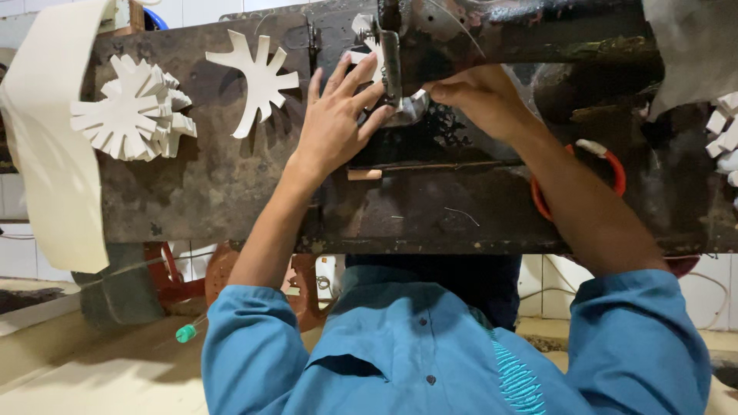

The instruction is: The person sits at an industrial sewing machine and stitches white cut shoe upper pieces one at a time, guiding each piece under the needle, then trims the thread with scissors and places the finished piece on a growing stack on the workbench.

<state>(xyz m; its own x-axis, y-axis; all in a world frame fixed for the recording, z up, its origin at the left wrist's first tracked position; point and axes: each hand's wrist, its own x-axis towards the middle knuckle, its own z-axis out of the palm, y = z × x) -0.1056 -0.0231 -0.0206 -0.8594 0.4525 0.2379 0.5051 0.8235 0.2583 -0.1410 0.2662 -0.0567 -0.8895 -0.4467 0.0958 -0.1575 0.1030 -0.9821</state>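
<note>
Upper left of bench (231,192): cut white pieces (131,107) stacked. Left hand (334,115), fingers spread flat, and right hand (477,96), grip pinched, feed white piece (367,55) under the machine (500,34).

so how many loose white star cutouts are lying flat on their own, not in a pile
1: a single white cutout lies alone on the dark bench, right of the stacked pile. Another sits under the left hand at the machine; more may be hidden.

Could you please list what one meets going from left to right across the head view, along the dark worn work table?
Curved white sheet → stack of white star-shaped cutouts → single white star cutout → left hand → machine's metal presser part → right hand → orange ring → white pieces at the right edge.
</note>
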